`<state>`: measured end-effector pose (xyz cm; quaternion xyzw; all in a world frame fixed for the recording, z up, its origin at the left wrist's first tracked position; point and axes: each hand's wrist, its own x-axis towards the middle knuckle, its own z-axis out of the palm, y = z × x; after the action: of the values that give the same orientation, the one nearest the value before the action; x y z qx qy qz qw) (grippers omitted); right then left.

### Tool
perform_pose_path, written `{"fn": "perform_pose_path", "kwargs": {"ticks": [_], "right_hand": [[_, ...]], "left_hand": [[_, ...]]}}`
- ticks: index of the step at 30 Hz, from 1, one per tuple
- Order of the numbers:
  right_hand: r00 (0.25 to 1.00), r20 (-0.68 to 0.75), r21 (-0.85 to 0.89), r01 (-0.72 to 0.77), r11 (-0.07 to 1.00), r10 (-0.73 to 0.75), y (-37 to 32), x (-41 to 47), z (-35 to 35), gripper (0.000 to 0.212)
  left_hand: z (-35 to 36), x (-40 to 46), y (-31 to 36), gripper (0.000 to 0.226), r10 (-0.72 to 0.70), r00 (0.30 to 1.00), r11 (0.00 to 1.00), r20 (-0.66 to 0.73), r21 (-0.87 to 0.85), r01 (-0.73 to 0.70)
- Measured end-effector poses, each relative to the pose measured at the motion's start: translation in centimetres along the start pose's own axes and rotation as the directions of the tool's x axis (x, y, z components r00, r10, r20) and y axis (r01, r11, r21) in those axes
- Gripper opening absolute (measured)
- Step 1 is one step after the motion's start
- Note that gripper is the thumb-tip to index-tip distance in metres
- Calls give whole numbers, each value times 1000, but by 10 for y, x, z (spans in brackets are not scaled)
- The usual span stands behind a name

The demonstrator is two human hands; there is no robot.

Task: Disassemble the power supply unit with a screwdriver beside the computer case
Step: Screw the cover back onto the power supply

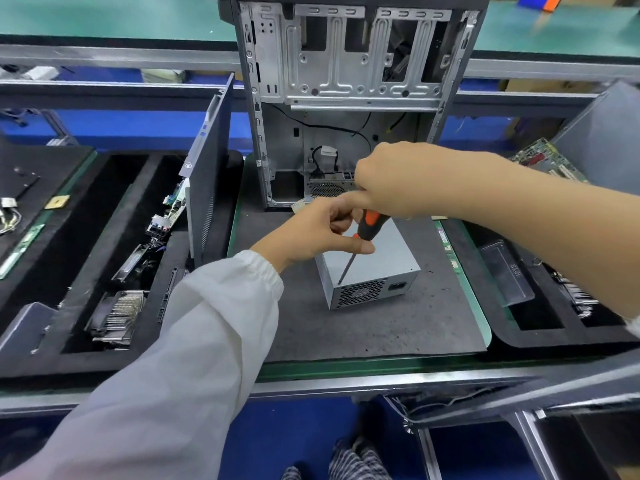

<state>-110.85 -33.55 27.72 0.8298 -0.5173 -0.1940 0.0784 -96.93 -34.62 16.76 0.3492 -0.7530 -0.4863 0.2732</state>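
A silver power supply unit (374, 271) stands on the dark grey mat (363, 327), its fan grille and power socket facing me. Behind it rises the open, stripped computer case (346, 81). A screwdriver (370, 225) with a black and orange handle points down, its tip at the unit's near top-left corner. My right hand (401, 180) grips the top of the handle from above. My left hand (322, 230) pinches the lower handle and shaft between thumb and fingers.
A detached case side panel (211, 168) stands on edge left of the mat. Black foam trays on the left hold a heatsink (117, 317), boards and cables. On the right lie a circuit board (543, 161) and a clear plastic cover (505, 275). The bench's front edge (346, 382) runs below.
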Motion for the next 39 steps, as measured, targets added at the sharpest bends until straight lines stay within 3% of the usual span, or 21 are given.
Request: {"fn": "perform_pose_path", "kwargs": {"ticks": [2,5,8,12,15,18,21,25,29,31,33,36,39], "right_hand": [[999,-27,-37,45,998,-46,0,0,0,26],[992,-47,-91,112,990,-116,-3,-4,-1,18],[980,-24,-95,196,976,-199,-4,-8,-3,21],[952,31,-15,304,953,-303,1,-11,-9,25],[982,-21,101,190,977,-189,4,-13,-9,44],[998,-60,56,10,998,-6,-1,-14,-8,56],[993,-99,-39,63,997,-66,-2,-7,-5,45],[966,40,71,253,965,-256,4,-8,-11,9],[936,87,180,321,930,-340,6,-12,-20,25],[951,79,221,274,936,-297,6,-12,-19,30],[986,90,251,112,962,-138,4,-11,-16,40],[999,31,103,-16,995,13,0,-5,-6,41],[994,-28,40,106,994,-105,1,-4,-4,35]], "left_hand": [[-2,-2,0,9,-27,997,998,66,-51,30],[-3,-5,1,17,-27,993,996,112,-78,36],[0,-3,1,16,-34,999,997,6,-71,34],[10,0,-2,41,-28,994,999,-103,-32,25],[10,0,-4,39,-42,990,998,-135,-58,35],[9,-1,-2,37,-17,995,999,-96,-50,12],[3,-4,-4,29,-10,1000,992,16,-127,12],[-7,-8,-12,27,-33,999,991,36,-125,37],[-2,-6,-10,7,-48,999,997,4,-68,48],[3,-2,-12,32,-32,999,997,-26,-68,30],[7,0,-8,36,9,999,999,-42,-49,-11],[7,3,-4,37,2,1000,1000,-13,-26,-3],[0,2,-9,24,-7,998,994,68,-112,14]]}}
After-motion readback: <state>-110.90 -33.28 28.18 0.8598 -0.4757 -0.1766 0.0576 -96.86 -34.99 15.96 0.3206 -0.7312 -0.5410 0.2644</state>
